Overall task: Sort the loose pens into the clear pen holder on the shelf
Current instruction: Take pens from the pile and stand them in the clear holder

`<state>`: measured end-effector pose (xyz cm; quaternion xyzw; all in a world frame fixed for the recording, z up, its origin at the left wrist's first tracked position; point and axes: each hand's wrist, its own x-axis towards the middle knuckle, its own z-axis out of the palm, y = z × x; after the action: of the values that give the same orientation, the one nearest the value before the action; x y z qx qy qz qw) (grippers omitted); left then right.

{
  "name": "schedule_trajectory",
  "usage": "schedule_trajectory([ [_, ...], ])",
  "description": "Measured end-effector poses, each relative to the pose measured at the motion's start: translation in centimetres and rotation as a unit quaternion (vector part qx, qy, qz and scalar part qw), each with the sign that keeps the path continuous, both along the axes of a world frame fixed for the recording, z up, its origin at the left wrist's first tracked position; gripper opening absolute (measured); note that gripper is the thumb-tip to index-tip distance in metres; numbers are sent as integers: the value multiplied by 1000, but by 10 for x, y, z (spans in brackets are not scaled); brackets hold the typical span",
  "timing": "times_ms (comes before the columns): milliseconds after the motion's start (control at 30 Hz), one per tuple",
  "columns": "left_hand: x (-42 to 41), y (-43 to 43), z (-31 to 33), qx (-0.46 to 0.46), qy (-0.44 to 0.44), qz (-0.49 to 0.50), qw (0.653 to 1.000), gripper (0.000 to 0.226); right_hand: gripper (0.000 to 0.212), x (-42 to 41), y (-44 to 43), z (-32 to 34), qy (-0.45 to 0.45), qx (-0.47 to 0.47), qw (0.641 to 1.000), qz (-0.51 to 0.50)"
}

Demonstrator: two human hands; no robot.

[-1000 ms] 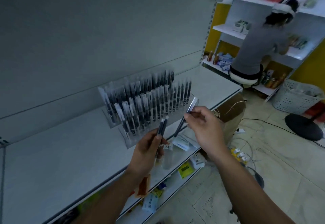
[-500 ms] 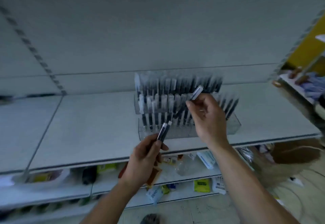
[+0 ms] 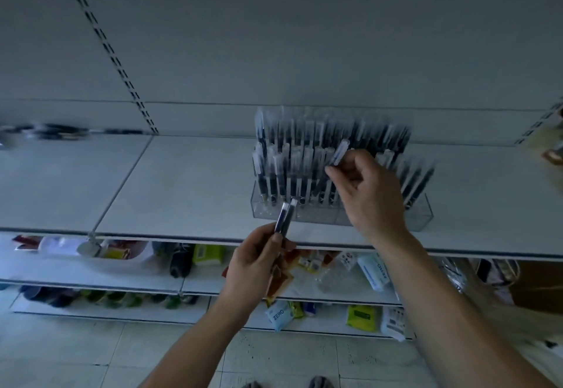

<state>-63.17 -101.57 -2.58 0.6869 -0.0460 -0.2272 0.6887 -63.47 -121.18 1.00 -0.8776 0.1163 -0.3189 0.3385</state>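
Pen [image 3: 340,152] pinched in the right hand's [image 3: 368,195] fingers pointed into the crowded clear pen holder [image 3: 422,215] below them and risked jamming against standing pens [image 3: 283,168]; the left hand's [image 3: 254,262] fingers pinched two more pens [image 3: 285,217].

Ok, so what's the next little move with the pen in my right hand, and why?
Probably lower the pen tip-first into the clear pen holder and let go: your right hand pinches it tilted over the front rows, and your left hand holds two more pens.
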Motion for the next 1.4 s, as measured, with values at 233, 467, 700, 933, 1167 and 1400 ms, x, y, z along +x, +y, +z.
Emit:
schedule_trajectory([
  [233,11,10,5,-63,8,-36,997,18,19,14,19,-4,86,-47,994,-46],
  [467,18,15,5,-90,24,-60,994,20,20,12,24,2,114,-79,988,-75],
  [700,20,15,9,-88,12,-59,994,19,17,11,29,-6,152,-50,984,-80],
  [933,17,7,16,-130,50,-59,989,18,23,-4,29,-10,126,-32,989,-73],
  [1167,14,-14,23,-214,100,-1,972,14,22,-74,56,-15,163,321,931,64],
  [1400,2,-31,20,-238,140,-7,961,11,5,-87,52,-24,47,398,916,9],
])
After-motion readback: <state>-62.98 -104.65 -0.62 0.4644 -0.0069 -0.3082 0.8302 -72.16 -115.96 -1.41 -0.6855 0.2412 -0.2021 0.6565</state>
